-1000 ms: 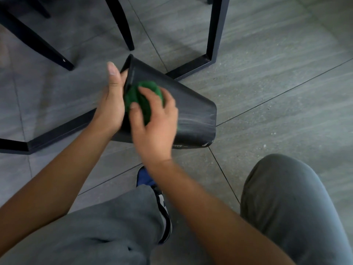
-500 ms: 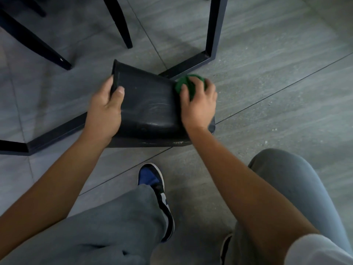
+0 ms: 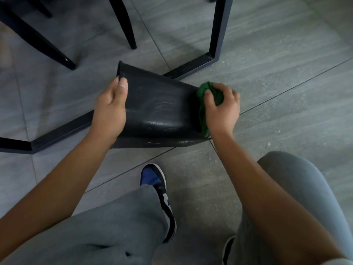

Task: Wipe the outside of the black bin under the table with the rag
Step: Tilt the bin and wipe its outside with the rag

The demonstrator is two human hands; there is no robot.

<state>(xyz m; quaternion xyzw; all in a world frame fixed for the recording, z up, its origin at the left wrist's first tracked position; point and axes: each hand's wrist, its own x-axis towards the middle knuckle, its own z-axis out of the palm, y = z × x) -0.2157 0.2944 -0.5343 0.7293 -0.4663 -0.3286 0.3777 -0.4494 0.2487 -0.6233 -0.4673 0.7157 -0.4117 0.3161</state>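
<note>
Grey stone-look tiled floor (image 3: 277, 54) — carries everything here; dark grout lines run diagonally across it.

Black square-section metal table frame (image 3: 217, 35) — one upright and a floor rail passing behind the bin. Two black tapered chair legs (image 3: 124, 22) stand further back.

Black tapered plastic bin (image 3: 158, 108) — lying tipped on its side on the floor, just in front of the frame rail, open mouth to the left, base to the right. The upturned wall is glossy with faint wipe streaks; pale scuffs show along its lower edge. Judged light, stiff and thin-walled, likely slick where damp. The rim looks like the firmest hold, since it gives an edge for fingers to hook over.

Left hand (image 3: 111, 109) — gripping the bin at the mouth end, thumb over the outer wall by the rim, steadying it.

Right hand (image 3: 222, 109) — fingers curled round the rag, pressing it against the base end of the bin.

Blue, black and white sneaker (image 3: 158, 190) — planted on the floor below the bin, apart from it.

Crumpled green cloth rag (image 3: 207, 96) — soft, bunched, conforming to the corner; part hangs down beside the bin's base.
</note>
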